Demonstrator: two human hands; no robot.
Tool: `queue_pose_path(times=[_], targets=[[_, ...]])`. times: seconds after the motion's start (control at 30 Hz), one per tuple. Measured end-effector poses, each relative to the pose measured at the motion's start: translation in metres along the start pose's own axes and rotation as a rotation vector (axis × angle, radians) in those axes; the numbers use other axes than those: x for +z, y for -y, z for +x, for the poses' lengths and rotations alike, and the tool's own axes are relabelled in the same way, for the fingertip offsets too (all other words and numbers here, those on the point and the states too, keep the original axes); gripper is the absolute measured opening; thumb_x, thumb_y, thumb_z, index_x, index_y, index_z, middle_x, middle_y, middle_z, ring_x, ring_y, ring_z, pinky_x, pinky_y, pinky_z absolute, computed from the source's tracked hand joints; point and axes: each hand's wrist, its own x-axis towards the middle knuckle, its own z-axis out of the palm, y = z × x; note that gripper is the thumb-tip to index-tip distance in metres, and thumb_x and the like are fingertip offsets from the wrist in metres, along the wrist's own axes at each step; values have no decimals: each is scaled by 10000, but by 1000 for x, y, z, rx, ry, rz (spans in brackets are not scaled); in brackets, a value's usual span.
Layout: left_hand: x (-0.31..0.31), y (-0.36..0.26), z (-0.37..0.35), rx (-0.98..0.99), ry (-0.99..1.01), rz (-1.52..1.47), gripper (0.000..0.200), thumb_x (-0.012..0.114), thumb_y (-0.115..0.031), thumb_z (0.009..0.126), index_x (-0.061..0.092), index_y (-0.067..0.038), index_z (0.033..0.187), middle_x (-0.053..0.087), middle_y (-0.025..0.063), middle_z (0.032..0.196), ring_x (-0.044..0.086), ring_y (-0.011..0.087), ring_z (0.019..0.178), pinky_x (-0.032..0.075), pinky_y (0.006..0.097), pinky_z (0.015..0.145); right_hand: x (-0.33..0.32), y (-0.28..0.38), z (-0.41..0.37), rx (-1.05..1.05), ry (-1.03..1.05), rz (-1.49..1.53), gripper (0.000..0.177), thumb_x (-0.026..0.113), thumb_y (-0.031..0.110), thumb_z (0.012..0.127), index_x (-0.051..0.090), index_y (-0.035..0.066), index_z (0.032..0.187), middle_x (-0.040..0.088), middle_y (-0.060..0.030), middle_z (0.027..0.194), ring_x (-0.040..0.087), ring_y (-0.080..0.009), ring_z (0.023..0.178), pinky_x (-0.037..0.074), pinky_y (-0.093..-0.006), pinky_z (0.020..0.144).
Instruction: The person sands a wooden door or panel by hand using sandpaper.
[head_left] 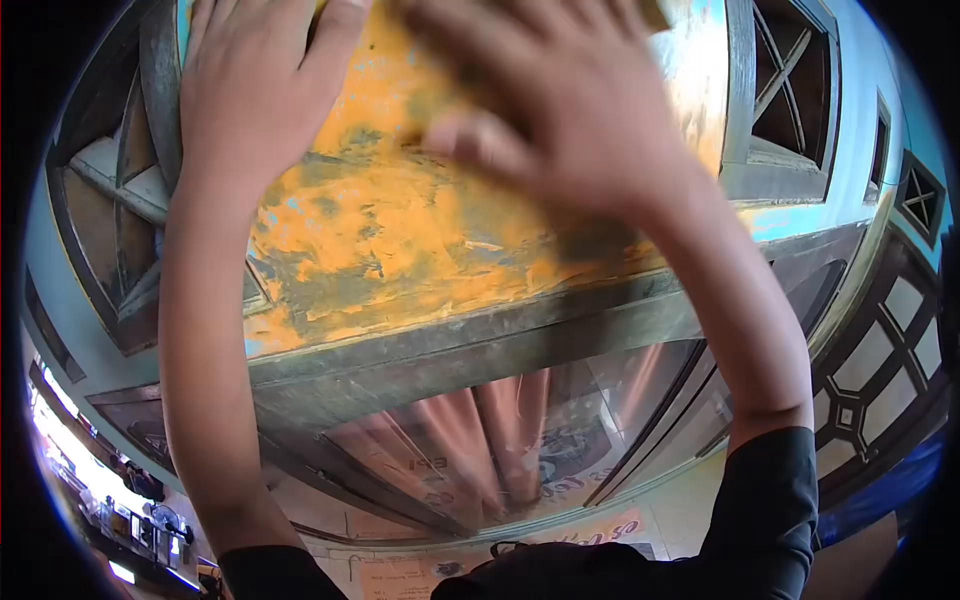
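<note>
In front of me is a wall panel (400, 230) with patchy orange-yellow paint, dark scuffs and bits of blue. My left hand (262, 75) lies flat against its upper left part, thumb spread; the fingertips run off the top of the view. My right hand (570, 100) is stretched flat over the upper right part, blurred by motion. Past its fingers a small brownish edge (655, 14) shows, too little to name. Whether anything lies under the right palm is hidden. A dark shadow falls on the panel below this hand.
Wooden lattice vents flank the panel, one on the left (120, 200) and one on the right (790, 85). Below runs a dark wooden beam (440, 365), then glass with pinkish curtains (470, 430) behind it. A patterned door (870, 350) stands at the far right.
</note>
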Motion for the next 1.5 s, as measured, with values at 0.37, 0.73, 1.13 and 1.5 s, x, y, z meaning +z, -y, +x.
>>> queue_pose_path(times=[0.37, 0.73, 1.13, 1.5], targets=[[-10, -7, -15, 27, -2, -35, 592, 430, -301, 991, 368, -53, 1525, 267, 175, 1626, 211, 363, 1516, 120, 527, 1241, -10, 6, -11, -152, 115, 70, 788, 274, 711, 979, 260, 209, 1587, 195, -161, 1649, 98, -387, 1530, 37, -607, 1217], [-20, -3, -41, 48, 127, -171, 601, 415, -382, 996, 414, -48, 1496, 289, 194, 1607, 241, 401, 1491, 154, 559, 1214, -15, 16, -15, 46, 103, 53, 755, 323, 674, 988, 291, 207, 1580, 173, -117, 1665, 63, -351, 1543, 7, -591, 1220], [-13, -5, -91, 108, 51, -219, 615, 438, -475, 997, 405, -191, 1541, 318, 109, 1622, 271, 374, 1494, 170, 596, 1184, -14, 26, -26, 27, 189, 53, 793, 283, 714, 973, 270, 211, 1586, 172, -121, 1663, 69, -363, 1538, -19, -589, 1218], [-12, -8, -110, 64, 121, -260, 607, 435, -432, 988, 380, -217, 1552, 300, 79, 1633, 263, 351, 1500, 152, 606, 1191, 6, 62, -59, -63, -4, 216, 711, 405, 734, 921, 439, 336, 1509, 356, -20, 1608, 286, -320, 1491, 131, -609, 1195]])
